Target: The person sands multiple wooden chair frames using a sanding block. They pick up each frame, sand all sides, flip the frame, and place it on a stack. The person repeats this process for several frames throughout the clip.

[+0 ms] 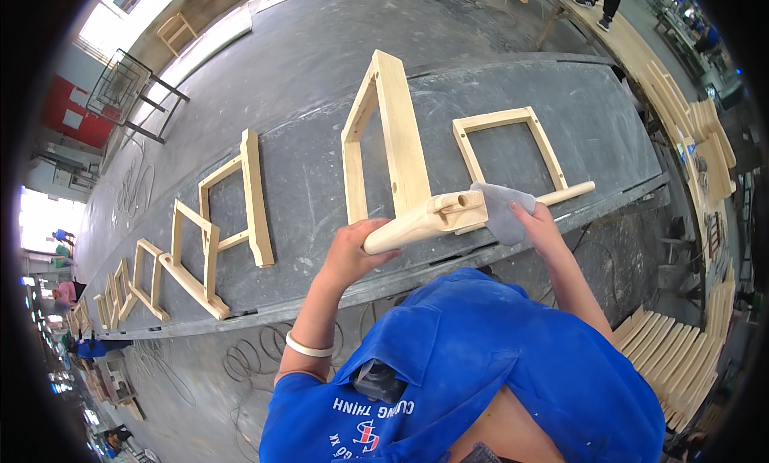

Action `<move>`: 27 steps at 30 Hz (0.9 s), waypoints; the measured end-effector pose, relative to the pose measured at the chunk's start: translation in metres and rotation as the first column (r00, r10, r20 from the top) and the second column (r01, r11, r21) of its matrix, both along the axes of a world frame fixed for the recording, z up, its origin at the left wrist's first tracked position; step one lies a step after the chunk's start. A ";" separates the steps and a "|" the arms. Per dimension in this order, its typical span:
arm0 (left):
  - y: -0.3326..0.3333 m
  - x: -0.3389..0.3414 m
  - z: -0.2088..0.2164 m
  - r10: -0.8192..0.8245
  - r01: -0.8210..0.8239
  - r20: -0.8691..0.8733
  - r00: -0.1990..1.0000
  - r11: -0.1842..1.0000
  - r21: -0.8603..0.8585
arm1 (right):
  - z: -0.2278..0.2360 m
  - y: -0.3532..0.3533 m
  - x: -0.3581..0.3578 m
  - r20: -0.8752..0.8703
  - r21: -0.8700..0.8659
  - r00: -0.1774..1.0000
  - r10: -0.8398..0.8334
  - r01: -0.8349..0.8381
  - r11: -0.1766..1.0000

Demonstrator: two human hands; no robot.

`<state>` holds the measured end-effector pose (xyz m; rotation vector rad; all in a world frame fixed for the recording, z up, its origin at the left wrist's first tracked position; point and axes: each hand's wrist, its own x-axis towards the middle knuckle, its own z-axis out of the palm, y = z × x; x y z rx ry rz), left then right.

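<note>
My left hand (pixel 358 251) is wrapped round the near end of a thick rail on a pale wooden frame (pixel 400 142), which is tilted up from the grey table. The rail's other end, with a hole in it, points toward my right hand (pixel 541 227). Between the fingers and thumb of that hand is a limp grey sheet, seemingly sandpaper (pixel 503 215), lying against the rail's end. Just beyond, a second wooden frame (pixel 498 120) rests on the table, its round near rail partly hidden by the sheet.
Several similar wooden frames (pixel 255 199) stand or lie along the table (pixel 304 159) to the left. Hoses (pixel 248 367) coil on the floor at the near side. Stacked wooden slats (pixel 665 355) are at the right. A person's legs (pixel 606 2) show at the far right.
</note>
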<state>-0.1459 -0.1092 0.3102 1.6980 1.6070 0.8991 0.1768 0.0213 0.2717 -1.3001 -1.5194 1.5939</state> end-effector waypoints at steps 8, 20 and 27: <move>-0.018 0.010 -0.004 -0.049 0.043 0.061 0.997 0.995 0.092 | -0.006 -0.020 0.004 -0.037 -0.069 0.999 -0.013 0.010 0.998; -0.025 0.016 0.005 -0.020 -0.063 0.423 0.906 0.981 0.182 | -0.012 -0.036 0.004 -0.040 -0.088 0.999 -0.007 0.003 0.996; 0.001 -0.012 0.040 0.081 -0.301 0.773 0.629 0.942 0.147 | -0.022 -0.038 0.008 0.007 -0.009 1.000 -0.009 0.009 1.000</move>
